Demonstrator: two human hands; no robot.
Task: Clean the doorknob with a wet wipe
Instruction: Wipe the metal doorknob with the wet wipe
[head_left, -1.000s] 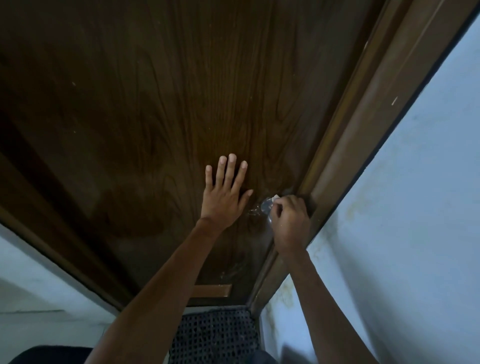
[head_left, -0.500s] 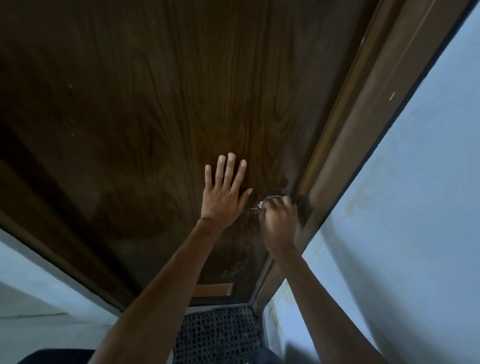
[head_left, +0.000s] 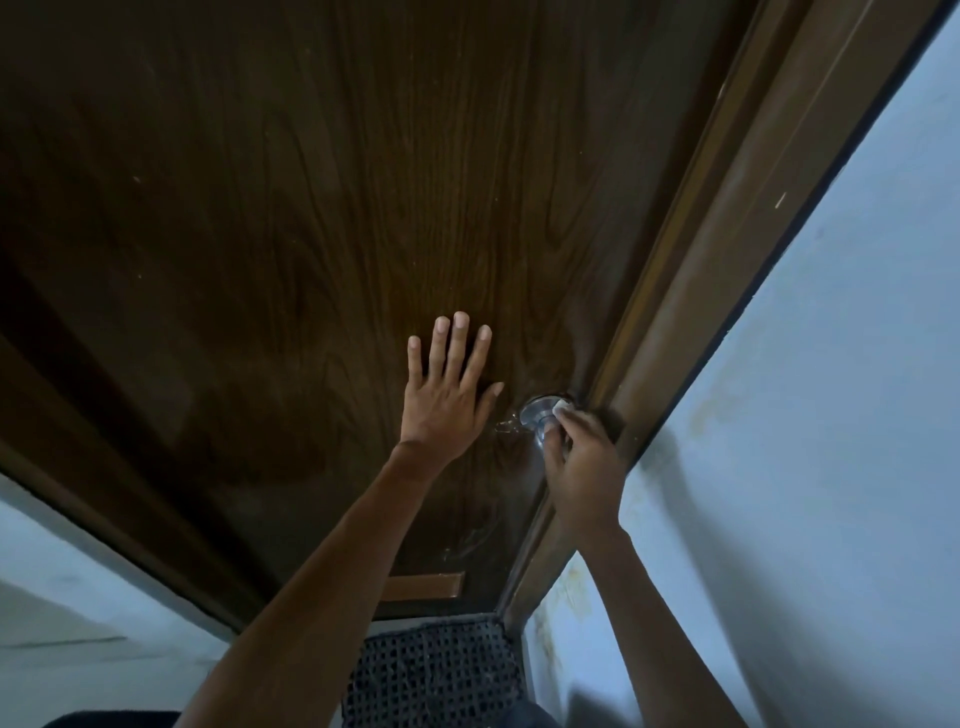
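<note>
Most of the doorknob (head_left: 540, 413) is hidden under the right hand (head_left: 584, 467), whose grip is curled tight around the knob with a wet wipe (head_left: 562, 406); only a small pale corner of the wipe peeks out above the fingertips. What shows of the knob is a shiny silver rim and neck, just left of that grip, near the edge of the dark wood door (head_left: 311, 234) by the brown door frame (head_left: 727, 260). The left hand (head_left: 447, 395) lies flat on the door just left of the knob, fingers spread wide, holding nothing. A woven floor mat (head_left: 431, 670) below is cut off.
</note>
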